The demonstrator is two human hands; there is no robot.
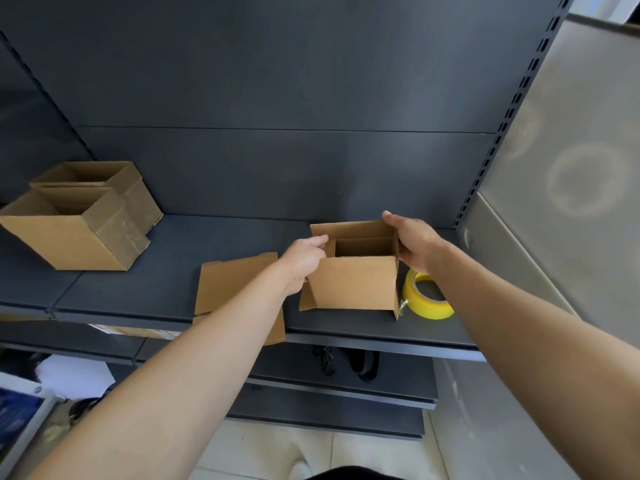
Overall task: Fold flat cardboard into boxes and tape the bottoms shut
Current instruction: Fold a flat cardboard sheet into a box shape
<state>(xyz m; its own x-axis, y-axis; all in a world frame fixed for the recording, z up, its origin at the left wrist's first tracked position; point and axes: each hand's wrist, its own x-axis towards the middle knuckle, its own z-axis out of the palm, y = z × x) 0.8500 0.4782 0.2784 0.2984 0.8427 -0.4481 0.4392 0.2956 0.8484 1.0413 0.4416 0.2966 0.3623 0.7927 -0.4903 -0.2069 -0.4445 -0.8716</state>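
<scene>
A small brown cardboard box (353, 284) stands opened up on the dark shelf (166, 271), its top flaps raised. My left hand (303, 261) grips its left edge, fingers curled over the rim. My right hand (414, 242) holds the right wall, thumb at the top far corner. A flat cardboard blank (228, 282) lies on the shelf just left of the box, partly under my left forearm. A roll of yellow tape (427, 299) lies on the shelf to the right of the box, under my right wrist.
Two assembled open boxes (76, 230) (114, 181) stand at the shelf's left end. A slotted upright (502, 126) and grey panel bound the right side. Lower shelves (311, 396) and floor clutter lie below the front edge.
</scene>
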